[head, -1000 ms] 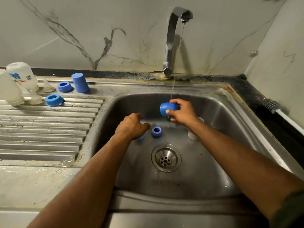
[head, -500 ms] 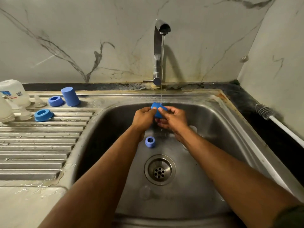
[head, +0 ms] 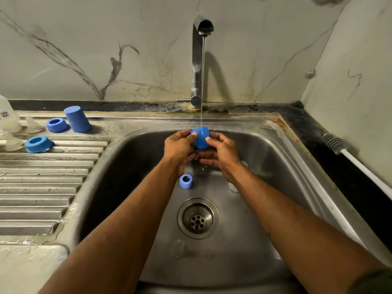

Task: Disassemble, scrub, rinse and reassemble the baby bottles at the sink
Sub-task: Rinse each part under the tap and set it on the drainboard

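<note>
A blue bottle cap [head: 200, 137] is held mouth up under the running tap [head: 198, 60], water falling into it. My left hand [head: 179, 148] grips it from the left and my right hand [head: 220, 152] pinches it from the right, both over the steel sink [head: 282, 166]. A blue collar ring [head: 186, 181] lies on the sink floor just below my hands. A clear teat [head: 177, 248] lies near the front of the basin, and another clear part [head: 234, 186] sits partly hidden behind my right forearm.
On the drainboard [head: 42, 187] at the left stand another blue cap [head: 77, 119], two blue rings [head: 56, 124] [head: 38, 143], clear teats [head: 33, 125] and a white bottle [head: 8, 116] at the frame edge. A bottle brush [head: 347, 153] lies on the dark counter at the right. The drain [head: 197, 218] is central.
My left hand rose from the sink floor and joined the right hand on the blue cap. The cap turned from lying sideways to mouth up under the water stream.
</note>
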